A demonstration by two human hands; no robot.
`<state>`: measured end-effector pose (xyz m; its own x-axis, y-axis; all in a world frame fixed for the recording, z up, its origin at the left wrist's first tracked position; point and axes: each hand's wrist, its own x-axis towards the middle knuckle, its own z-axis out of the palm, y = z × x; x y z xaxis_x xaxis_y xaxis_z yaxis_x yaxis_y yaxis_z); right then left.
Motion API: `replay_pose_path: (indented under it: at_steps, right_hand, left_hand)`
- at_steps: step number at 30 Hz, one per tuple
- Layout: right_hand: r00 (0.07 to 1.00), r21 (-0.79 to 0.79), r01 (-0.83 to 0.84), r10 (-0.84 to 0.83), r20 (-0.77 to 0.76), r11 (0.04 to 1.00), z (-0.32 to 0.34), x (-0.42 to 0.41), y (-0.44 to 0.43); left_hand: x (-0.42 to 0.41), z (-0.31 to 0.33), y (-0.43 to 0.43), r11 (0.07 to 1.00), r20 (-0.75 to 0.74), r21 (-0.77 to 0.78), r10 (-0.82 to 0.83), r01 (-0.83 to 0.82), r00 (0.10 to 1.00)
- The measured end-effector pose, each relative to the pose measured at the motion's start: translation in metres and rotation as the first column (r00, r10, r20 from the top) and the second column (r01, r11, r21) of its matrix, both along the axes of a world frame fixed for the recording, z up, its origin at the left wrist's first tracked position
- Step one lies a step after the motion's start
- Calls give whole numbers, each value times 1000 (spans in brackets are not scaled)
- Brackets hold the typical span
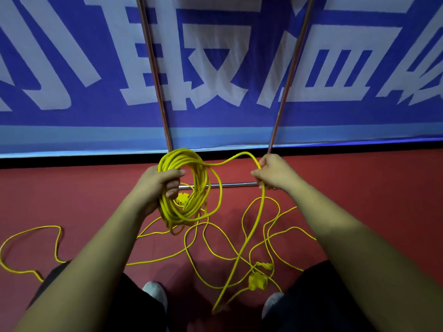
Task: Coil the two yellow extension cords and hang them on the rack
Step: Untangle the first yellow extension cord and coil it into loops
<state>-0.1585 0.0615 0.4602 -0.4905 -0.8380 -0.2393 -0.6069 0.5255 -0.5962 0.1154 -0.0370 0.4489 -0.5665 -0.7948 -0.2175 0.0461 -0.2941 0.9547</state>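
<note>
My left hand (159,185) grips a thick coil of yellow extension cord (199,178), held upright in front of me. From the coil's top a loose strand arcs right to my right hand (273,172), which pinches it; the strand then drops straight down to the floor. More yellow cord (215,248) lies in tangled loops on the red floor, with a yellow socket block (257,281) near my right foot. The metal rack (227,185) stands just behind the hands, with two upright poles and a low crossbar.
A blue banner with large pale characters (215,68) covers the wall behind the rack. A long cord loop (31,245) trails off to the left on the red floor (359,188). My shoes (155,293) are at the bottom.
</note>
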Motion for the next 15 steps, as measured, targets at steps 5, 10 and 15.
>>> replay_pose_path:
  at_steps: [5, 10, 15]
  right_hand:
    - [936, -137, -334, 310, -169, 933, -34, 23, -6]
    - [921, -276, -255, 319, 221, 927, -66, 39, -17]
    - [985, -394, -173, 159, -69, 903, -74, 52, -19]
  left_hand:
    - [-5, 1, -2, 987, 25, 19, -159, 159, 987]
    - [-12, -3, -3, 963, -10, 118, -243, 242, 970]
    - [-15, -6, -6, 971, 17, 88, -226, 224, 974]
